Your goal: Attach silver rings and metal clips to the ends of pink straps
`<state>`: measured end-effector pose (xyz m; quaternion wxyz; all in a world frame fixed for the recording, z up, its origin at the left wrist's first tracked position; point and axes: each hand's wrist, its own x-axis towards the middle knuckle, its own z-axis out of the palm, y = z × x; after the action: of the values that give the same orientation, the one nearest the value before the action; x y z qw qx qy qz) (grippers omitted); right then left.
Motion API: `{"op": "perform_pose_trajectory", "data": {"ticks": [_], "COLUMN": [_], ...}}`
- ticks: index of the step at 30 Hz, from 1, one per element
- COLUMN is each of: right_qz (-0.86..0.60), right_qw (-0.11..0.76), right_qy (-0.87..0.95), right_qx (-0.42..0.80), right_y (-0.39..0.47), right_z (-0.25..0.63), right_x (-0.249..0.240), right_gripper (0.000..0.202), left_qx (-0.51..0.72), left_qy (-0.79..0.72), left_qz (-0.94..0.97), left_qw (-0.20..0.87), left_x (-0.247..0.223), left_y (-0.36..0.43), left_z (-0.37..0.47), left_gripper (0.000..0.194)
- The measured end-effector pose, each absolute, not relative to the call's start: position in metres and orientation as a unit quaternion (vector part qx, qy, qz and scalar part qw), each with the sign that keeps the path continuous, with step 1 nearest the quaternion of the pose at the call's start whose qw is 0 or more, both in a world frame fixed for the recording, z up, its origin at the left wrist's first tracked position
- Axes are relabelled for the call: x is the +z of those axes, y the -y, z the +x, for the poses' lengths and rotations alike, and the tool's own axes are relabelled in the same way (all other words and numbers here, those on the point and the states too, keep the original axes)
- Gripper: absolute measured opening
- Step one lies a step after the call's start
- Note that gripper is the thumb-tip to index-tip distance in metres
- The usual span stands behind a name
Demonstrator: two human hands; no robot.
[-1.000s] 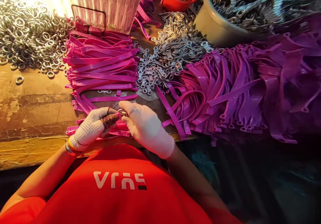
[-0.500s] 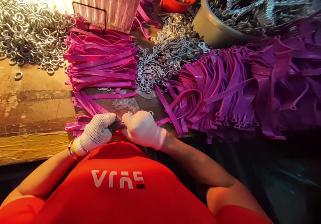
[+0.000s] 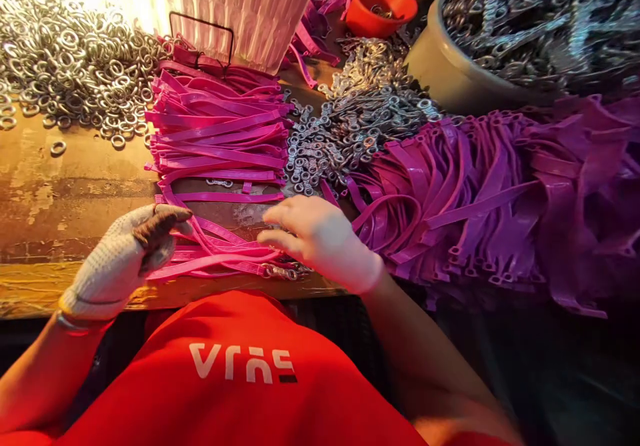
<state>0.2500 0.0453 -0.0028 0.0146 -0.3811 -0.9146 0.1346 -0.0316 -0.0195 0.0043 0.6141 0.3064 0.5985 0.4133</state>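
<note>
My left hand (image 3: pixel 127 253), in a white dotted glove with dark worn fingertips, hovers at the left ends of the nearest pink straps. Its forefinger stretches to the right and I see nothing in its grasp. Opposite it, my right hand (image 3: pixel 320 239), in a plain white glove, has its fingers apart and pointing left over the right ends of those straps. Between both hands lie several pink straps (image 3: pixel 225 259) near the table's front edge. Metal links (image 3: pixel 284 272) with ringed ends sit at the right end of the nearest strap.
A stack of pink straps (image 3: pixel 215 129) lies ahead, with loose metal rings (image 3: pixel 95 79) to its left. Small metal links (image 3: pixel 335 143) are heaped right of it, before a red bowl (image 3: pixel 370 16) and a bucket (image 3: pixel 450 66) of metal parts. More purple-pink straps (image 3: pixel 480 206) drape at right.
My hands were together, gripping at the middle; now they are apart, left hand moved left and right hand right. A strap with metal links now shows on the near straps. The view has shifted slightly.
</note>
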Motion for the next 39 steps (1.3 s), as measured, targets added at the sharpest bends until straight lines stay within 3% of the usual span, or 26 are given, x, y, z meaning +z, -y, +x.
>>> {"op": "perform_pose_trajectory", "data": {"ticks": [2,4,9,15,20,24,31,39], "right_qz": [-0.385,-0.397,-0.437,-0.402,-0.443,-0.454,-0.500,-0.482], "right_qw": [0.047,0.020,-0.055,-0.094,-0.097,-0.068,-0.070,-0.039], "right_qy": [0.908,0.908,0.898,0.911,0.891,0.889,0.854,0.848], "right_qx": [0.156,0.133,-0.005,-0.009,0.005,0.006,0.125,0.215], "right_y": [-0.065,-0.084,-0.109,-0.103,-0.097,-0.094,-0.103,-0.118], "right_z": [0.223,0.191,0.138,0.141,0.143,0.137,0.134,0.138], "right_x": [-0.016,-0.033,-0.066,-0.077,-0.078,-0.076,-0.063,-0.067], "right_gripper": [0.027,0.025,0.034,0.032,0.031,0.035,0.029,0.023], "left_qx": [0.494,0.546,0.584,0.559,0.532,0.517,0.562,0.552], "left_qy": [-0.516,-0.424,-0.348,-0.315,-0.383,-0.464,-0.540,-0.527], "left_qz": [0.111,-0.042,-0.155,-0.078,0.044,0.136,0.225,0.230], "left_qw": [0.691,0.722,0.717,0.763,0.754,0.706,0.585,0.603], "left_x": [0.002,-0.001,-0.012,-0.016,-0.021,-0.030,-0.046,-0.046], "left_y": [0.013,0.003,-0.009,-0.001,0.004,0.012,0.020,0.032], "left_z": [-0.018,-0.005,0.007,0.001,0.000,-0.003,-0.006,-0.008], "left_gripper": [0.024,0.033,0.042,0.057,0.034,0.036,0.023,0.043]}}
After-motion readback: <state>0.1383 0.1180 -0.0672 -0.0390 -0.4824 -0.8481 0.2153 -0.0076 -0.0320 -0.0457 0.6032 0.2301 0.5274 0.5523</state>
